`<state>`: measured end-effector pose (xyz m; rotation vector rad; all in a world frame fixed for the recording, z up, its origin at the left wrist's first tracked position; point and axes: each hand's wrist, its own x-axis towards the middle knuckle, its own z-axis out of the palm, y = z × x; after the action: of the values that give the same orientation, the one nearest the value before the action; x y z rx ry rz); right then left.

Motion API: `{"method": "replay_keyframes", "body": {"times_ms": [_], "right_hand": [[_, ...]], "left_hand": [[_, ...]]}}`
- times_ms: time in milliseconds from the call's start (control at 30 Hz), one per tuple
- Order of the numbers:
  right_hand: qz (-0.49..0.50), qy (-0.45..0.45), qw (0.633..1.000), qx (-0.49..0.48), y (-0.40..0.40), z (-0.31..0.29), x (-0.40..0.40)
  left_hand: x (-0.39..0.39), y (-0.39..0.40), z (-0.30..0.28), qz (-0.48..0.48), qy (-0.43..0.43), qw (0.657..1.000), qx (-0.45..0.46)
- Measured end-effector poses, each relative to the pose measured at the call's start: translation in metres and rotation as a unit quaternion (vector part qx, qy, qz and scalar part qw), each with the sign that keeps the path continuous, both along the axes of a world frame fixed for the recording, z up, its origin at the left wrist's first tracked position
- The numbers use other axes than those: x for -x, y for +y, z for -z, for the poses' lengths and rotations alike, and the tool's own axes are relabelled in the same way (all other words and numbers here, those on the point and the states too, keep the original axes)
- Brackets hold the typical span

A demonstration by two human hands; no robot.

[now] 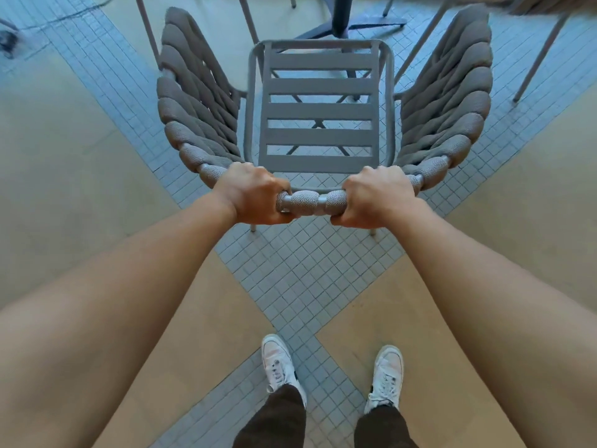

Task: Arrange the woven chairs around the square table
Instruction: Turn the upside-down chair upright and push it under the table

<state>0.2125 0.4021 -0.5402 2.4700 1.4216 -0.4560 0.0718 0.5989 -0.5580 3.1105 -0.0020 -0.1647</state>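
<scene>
A grey-brown woven chair (319, 108) stands in front of me, seen from above and behind, with a slatted seat and thick rope woven around its curved back and arms. My left hand (255, 194) grips the top rail of the backrest left of centre. My right hand (376, 195) grips the same rail right of centre. Beyond the chair, the dark cross-shaped base and post of the table (342, 21) show at the top; the tabletop is out of view.
Thin legs of other chairs (542, 56) stand at the upper right, and more legs (145, 24) at the upper left. The floor is beige slabs crossed by bands of small grey tiles (300, 276). My white shoes (277, 363) are at the bottom.
</scene>
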Motion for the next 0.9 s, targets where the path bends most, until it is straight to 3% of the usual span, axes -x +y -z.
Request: {"method": "replay_keyframes", "body": {"times_ms": [900], "right_hand": [[0.031,0.008,0.999,-0.020,0.100,0.001,-0.107]], "left_hand": [[-0.131,0.114,-0.002,0.029,0.043,0.998,-0.020]]}}
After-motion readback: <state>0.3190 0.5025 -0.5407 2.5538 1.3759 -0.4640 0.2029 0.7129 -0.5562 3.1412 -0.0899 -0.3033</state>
